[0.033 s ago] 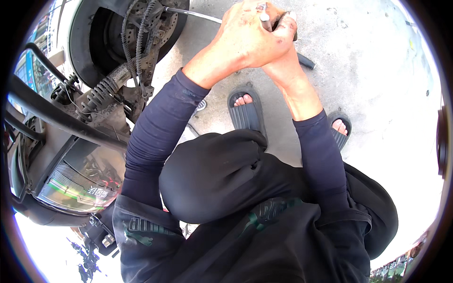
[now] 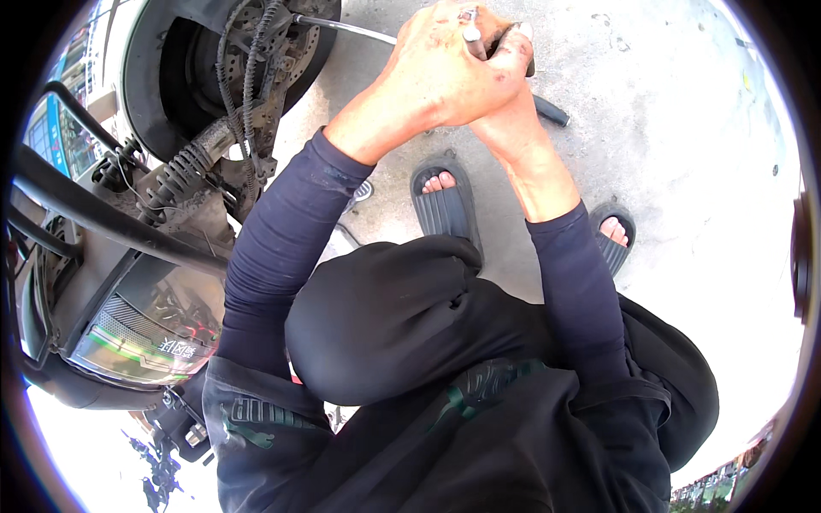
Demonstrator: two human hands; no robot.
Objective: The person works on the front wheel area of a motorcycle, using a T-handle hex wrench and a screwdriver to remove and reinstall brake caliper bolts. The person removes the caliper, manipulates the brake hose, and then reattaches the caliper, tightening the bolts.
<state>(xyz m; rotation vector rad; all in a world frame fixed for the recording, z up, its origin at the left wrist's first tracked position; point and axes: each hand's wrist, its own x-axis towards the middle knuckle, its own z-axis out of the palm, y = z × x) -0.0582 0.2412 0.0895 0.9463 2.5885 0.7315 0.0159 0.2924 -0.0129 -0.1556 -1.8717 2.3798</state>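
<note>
Left hand [image 2: 453, 73] and right hand [image 2: 508, 124] are pressed together, gripping a silver metal rod [image 2: 346, 28] beside a black wheel [image 2: 186, 68].

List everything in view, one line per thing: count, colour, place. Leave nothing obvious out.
Wheel: one, black and grey, upper left
Ribbed hoses: two, dark, across the wheel
Large coil spring: one, dark grey, below the wheel
Thick tubes: at least two, black, left
Glossy panel: one, dark with green stripe, lower left
Silver rod: one, between wheel and hands
Silver metal piece: one, in the left hand
Dark bar end: one, beyond the right hand
Ground: one, pale grey, underfoot
Sandals: two, black, centre and right
Sleeves: two, dark navy, on the forearms
Hands: two, bare, top centre
</note>
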